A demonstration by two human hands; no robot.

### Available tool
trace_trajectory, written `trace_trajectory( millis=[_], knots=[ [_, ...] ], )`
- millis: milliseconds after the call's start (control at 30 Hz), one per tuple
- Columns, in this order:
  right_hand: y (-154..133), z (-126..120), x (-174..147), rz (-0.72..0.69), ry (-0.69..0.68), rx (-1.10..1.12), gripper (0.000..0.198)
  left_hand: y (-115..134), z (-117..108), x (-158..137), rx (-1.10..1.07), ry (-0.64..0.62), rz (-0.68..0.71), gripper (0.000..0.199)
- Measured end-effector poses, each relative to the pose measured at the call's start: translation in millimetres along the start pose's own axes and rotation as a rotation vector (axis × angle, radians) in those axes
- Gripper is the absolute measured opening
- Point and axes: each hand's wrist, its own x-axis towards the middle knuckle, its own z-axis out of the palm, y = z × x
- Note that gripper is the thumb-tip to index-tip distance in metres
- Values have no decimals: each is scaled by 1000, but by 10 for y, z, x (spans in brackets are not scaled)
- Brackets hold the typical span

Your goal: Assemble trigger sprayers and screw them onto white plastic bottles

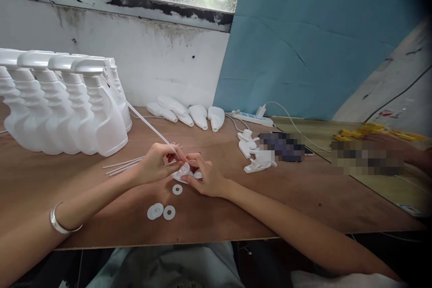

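Observation:
My left hand pinches the lower end of a thin white tube, which slants up and to the left. That end meets the round opening of a white trigger sprayer head; how far in it sits I cannot tell. My right hand grips the sprayer head from the right, with the thumb at its near side. Just below lies one flat white washer, and several more washers lie nearer the table's front edge. Loose white tubes rest on the table behind my left forearm.
Assembled white spray bottles stand in rows at the left. Empty-looking white bottles lie by the wall. More sprayer heads, a power strip and a phone are to the right. Another person's hand shows at far right.

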Motion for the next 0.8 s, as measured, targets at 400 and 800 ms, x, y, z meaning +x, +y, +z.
trace_trajectory(
  millis=[400, 800],
  knots=[
    [-5, 13, -20, 10, -4, 20, 41, 46, 16, 10, 19, -138, 22, 19],
    [-49, -1, -3, 59, -9, 105, 44, -23, 104, -11, 113, -98, 72, 24]
  ],
)
